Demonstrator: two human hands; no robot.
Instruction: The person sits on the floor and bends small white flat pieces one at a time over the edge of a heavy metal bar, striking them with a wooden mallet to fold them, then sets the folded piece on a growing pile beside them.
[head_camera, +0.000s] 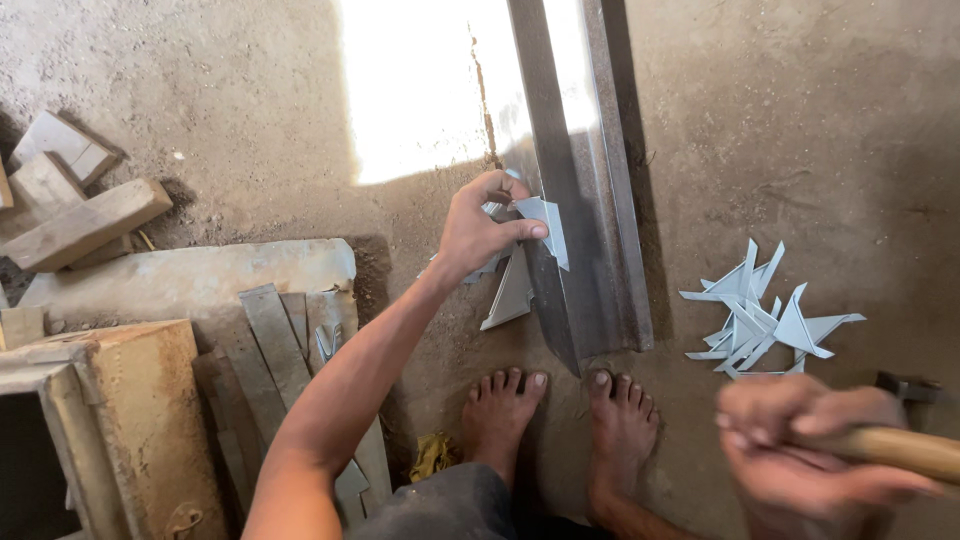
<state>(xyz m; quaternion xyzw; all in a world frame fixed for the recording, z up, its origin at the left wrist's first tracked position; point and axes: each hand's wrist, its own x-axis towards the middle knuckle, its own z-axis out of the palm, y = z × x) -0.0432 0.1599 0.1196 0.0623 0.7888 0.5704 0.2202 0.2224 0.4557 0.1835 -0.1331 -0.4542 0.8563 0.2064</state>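
Observation:
My left hand (478, 228) grips a thin grey sheet-metal piece (543, 224) and presses it against the left side of a long steel angle bar (590, 250) lying on the dirt floor. A pointed part of the sheet (512, 295) hangs below the hand. My right hand (800, 450) is at the lower right, blurred, closed around the wooden handle of a hammer (905, 448). The hammer's dark head (900, 385) shows just above the hand. My bare feet (560, 420) stand just below the near end of the bar.
A pile of cut sheet-metal pieces (765, 315) lies right of the bar. At the left are wooden blocks (75, 205), a concrete slab (190, 275) with flat metal strips (275, 345), and a rusty box (110, 420). A bright sunlit patch (420, 80) covers the floor at top centre.

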